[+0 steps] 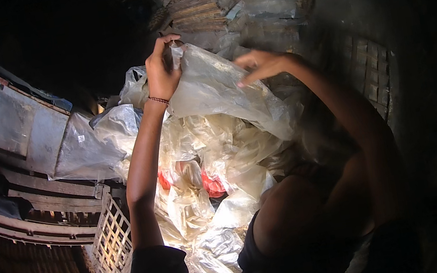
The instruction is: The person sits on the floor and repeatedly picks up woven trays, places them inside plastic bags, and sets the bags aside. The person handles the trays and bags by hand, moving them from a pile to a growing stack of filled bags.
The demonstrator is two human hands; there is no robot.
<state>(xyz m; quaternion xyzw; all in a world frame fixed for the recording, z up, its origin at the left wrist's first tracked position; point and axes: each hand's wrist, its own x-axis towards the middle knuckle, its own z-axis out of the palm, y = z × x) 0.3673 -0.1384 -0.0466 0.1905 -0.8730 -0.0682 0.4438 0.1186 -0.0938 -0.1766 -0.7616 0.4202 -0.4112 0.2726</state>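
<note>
My left hand [163, 66] is raised and pinches one end of a translucent plastic bag [210, 82]. From there the bag slants down to the right. My right hand [263, 64] is beside the bag's right part, slightly blurred, with thumb and fingers apart; whether it touches the film is hard to tell. Beneath the bag spreads a heap of crumpled clear plastic bags [210, 138]. Two red pieces of plastic [212, 183] show within the heap. My bent knee [285, 207] rises at its lower right.
A tall stack of flattened, layered sheets [198, 7] stands at the back. At left are a metal sheet [21, 112], wooden rails [57, 200] and a woven bamboo lattice [111, 239]. Another woven panel [368, 70] leans at right in shadow.
</note>
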